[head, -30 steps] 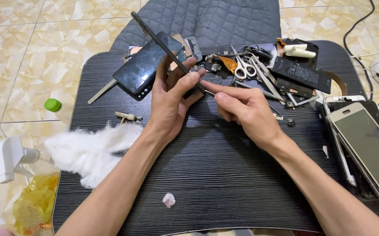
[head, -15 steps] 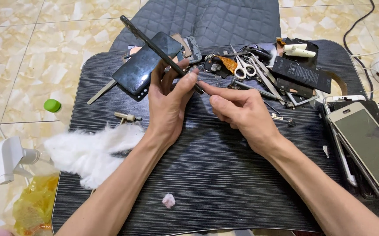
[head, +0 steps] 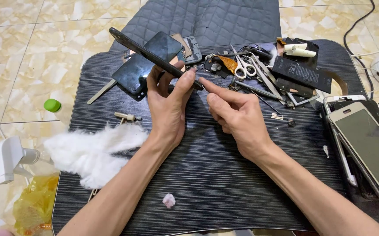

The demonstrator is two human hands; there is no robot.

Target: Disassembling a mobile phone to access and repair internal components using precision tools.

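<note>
My left hand (head: 168, 105) grips a thin dark phone frame (head: 146, 53), held edge-on and tilted up to the left above the black table (head: 224, 188). My right hand (head: 236, 114) points its index finger at the frame's lower end and touches it near my left thumb. Whether the right hand pinches a small tool I cannot tell. A black phone screen panel (head: 143, 65) lies flat just behind my left hand.
A wad of white cotton (head: 93, 150) lies at the left. Scissors (head: 242, 65), tweezers, a black battery (head: 302, 73) and small parts crowd the back. Two pale phones (head: 366, 146) lie at the right. A small pink scrap (head: 169, 200) lies near the front. A spray bottle (head: 12, 161) stands on the floor.
My left hand has tilted the frame further up and leftward, so it shows edge-on. My right index finger has followed to its lower end.
</note>
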